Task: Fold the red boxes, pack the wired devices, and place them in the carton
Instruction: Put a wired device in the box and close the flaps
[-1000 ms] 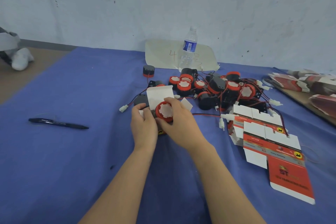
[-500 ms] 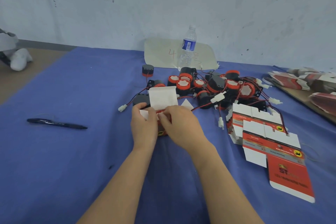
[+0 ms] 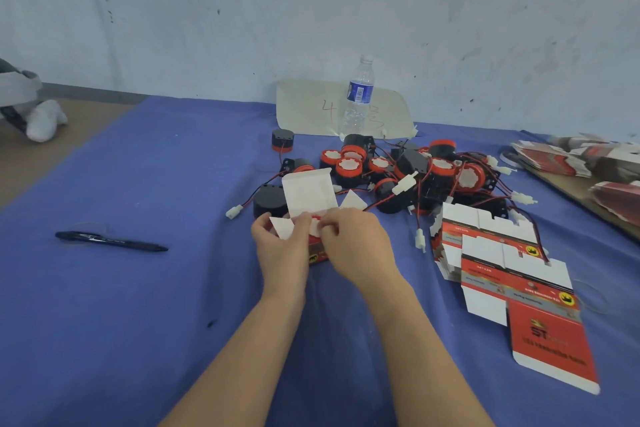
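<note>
A small red box (image 3: 317,255) stands on the blue cloth at the table's middle, its white lid flap (image 3: 308,196) up and open. My left hand (image 3: 280,250) holds the box's left side and a white side flap. My right hand (image 3: 356,246) is at the box's mouth, fingers curled on the red and white wired device (image 3: 316,226) sunk inside it. Behind lies a tangled pile of black and red wired devices (image 3: 408,173). Flat unfolded red boxes (image 3: 512,277) lie to the right.
A black pen (image 3: 110,241) lies to the left. A clear water bottle (image 3: 358,97) stands on a pale sheet (image 3: 311,107) by the wall. More flat red boxes (image 3: 588,159) are stacked on a board at the far right. A white bundle (image 3: 34,114) lies at the far left.
The round device that my right hand held above the box has gone down into it. The lid flap stays up, and both hands stay at the box.
</note>
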### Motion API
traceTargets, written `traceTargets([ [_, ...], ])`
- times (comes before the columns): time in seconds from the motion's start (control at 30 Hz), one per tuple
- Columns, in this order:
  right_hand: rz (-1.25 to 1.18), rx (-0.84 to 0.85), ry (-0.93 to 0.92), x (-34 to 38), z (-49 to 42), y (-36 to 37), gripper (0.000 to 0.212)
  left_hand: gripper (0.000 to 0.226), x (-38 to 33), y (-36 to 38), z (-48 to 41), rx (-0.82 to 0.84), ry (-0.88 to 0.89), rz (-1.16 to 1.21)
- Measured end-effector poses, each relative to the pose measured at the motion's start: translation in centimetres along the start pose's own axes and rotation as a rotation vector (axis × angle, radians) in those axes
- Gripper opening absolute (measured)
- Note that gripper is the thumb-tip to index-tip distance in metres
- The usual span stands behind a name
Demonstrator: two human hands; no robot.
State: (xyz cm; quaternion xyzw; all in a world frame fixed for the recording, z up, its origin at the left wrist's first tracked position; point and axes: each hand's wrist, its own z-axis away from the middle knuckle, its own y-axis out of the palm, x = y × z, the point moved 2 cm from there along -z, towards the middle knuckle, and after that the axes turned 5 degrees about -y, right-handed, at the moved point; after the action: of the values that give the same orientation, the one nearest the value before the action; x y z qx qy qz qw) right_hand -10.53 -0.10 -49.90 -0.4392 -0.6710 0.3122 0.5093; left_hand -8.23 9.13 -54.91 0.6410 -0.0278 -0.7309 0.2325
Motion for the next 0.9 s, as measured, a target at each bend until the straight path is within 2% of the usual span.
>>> traceTargets([
  [0.1, -0.049, -0.036, 0.039, -0.6, -0.1, -0.1, 0.030, 0.045, 0.1, 0.3, 0.3, 0.063, 0.012, 0.017],
  [0.23, -0.139, -0.016, 0.030, -1.3, -0.3, -0.3, 0.033, 0.029, 0.2, 0.5, 0.8, 0.100, 0.228, -0.314],
  [0.33, -0.209, -0.028, 0.002, -1.6, -0.2, -0.7, 0.033, 0.019, 0.1, 0.6, 0.9, 0.096, 0.298, -0.440],
  [0.37, -0.266, -0.100, 0.016, -1.7, -0.1, -1.2, 0.032, 0.019, 0.0, 0.7, 0.9, 0.100, 0.316, -0.467],
  [0.43, -0.305, -0.387, 0.031, -2.1, 0.1, -3.0, 0.030, 0.021, -0.1, 0.8, 0.9, 0.115, 0.322, -0.493],
  [0.5, -0.146, -0.589, 0.086, -2.8, 0.3, -4.7, 0.031, 0.023, -0.3, 0.9, 0.9, 0.119, 0.299, -0.486],
  [0.53, -0.064, -0.567, 0.158, -3.1, 0.4, -5.3, 0.032, 0.024, -0.3, 0.9, 0.8, 0.121, 0.291, -0.480],
  [0.6, 0.077, -0.349, 0.301, -3.7, 0.6, -5.7, 0.030, 0.024, -0.2, 0.9, 0.7, 0.125, 0.289, -0.477],
  [0.67, 0.138, -0.150, 0.326, -3.9, 0.7, -5.8, 0.025, 0.025, -0.2, 0.9, 0.7, 0.125, 0.287, -0.478],
  [0.8, -0.098, 0.056, 0.164, -3.1, 0.9, -6.2, 0.028, 0.027, 0.0, 1.0, 0.5, 0.125, 0.261, -0.472],
  [0.9, -0.320, 0.167, 0.037, -1.7, 1.3, -5.3, 0.018, 0.027, 0.0, 1.0, 0.5, 0.119, 0.274, -0.464],
])
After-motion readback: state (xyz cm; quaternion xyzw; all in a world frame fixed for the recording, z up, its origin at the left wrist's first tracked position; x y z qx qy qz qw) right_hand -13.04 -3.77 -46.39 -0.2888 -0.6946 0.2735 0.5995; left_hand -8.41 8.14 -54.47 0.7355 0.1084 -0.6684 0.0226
